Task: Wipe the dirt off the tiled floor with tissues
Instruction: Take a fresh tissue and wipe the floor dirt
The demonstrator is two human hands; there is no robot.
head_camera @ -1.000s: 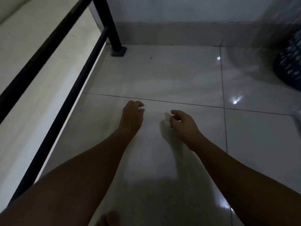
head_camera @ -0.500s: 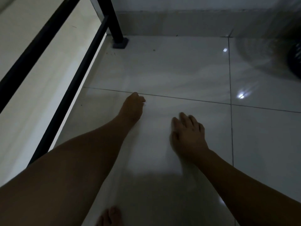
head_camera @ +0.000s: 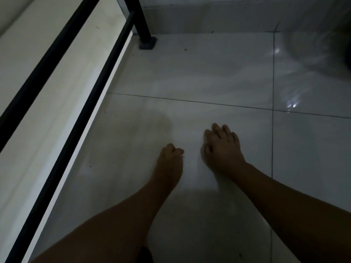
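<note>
Glossy floor (head_camera: 199, 73) spread right of the black frame (head_camera: 137, 19), with a faint brown smudge (head_camera: 163, 122) on the tile nearby. The left hand (head_camera: 169, 164), nearer the frame, was curled tight, whether round a tissue could not be told. The right hand (head_camera: 222, 150), farther off, pressed flat with fingers spread.

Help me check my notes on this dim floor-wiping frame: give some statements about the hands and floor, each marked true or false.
The right hand lies with fingers spread on the tiled floor. True.
The left hand is flat with straight fingers. False: its fingers are curled.
A black frame leg stands on the floor by the far wall. True.
The floor near that leg's foot is spotless. False: dark specks lie there.
</note>
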